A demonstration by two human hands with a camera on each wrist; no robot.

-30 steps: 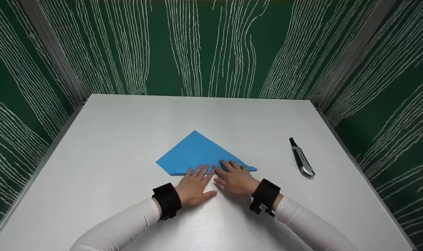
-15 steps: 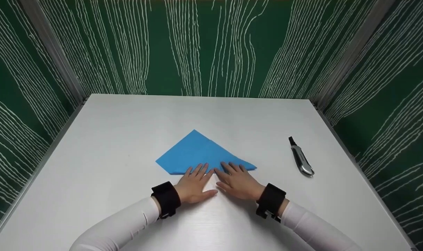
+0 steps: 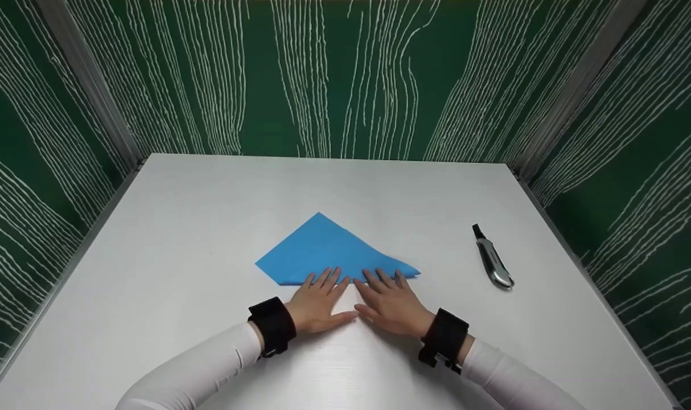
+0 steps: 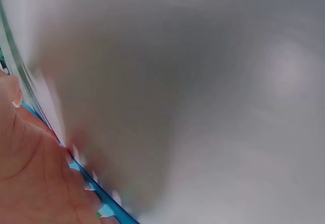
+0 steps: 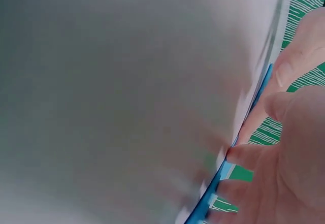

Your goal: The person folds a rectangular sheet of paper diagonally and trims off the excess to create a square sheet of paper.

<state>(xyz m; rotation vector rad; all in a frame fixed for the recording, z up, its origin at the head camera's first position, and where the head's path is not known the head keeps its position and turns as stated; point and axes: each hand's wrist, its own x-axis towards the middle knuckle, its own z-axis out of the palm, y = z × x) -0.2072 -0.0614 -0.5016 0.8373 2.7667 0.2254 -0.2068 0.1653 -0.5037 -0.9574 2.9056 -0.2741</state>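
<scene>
A folded sheet of blue paper lies on the white table, its peak pointing away and its near edge roughly straight. On that near edge, left of centre, rest the spread, straight fingers of my left hand. My right hand lies just beside it, fingers spread and fingertips on the paper's near edge toward the right corner. That right corner curves up slightly. The two thumbs point at each other and almost meet. In the left wrist view the paper's edge runs under the fingertips; the right wrist view shows the edge likewise.
A silver and black utility knife lies to the right of the paper. The white table is bounded at the back and sides by green walls with pale wavy lines and grey metal posts. Each wrist wears a black strap.
My right hand has shifted slightly toward me and to the right, its fingers straightening and spreading. The paper's right edge now bows inward near the corner. My left hand stays in place.
</scene>
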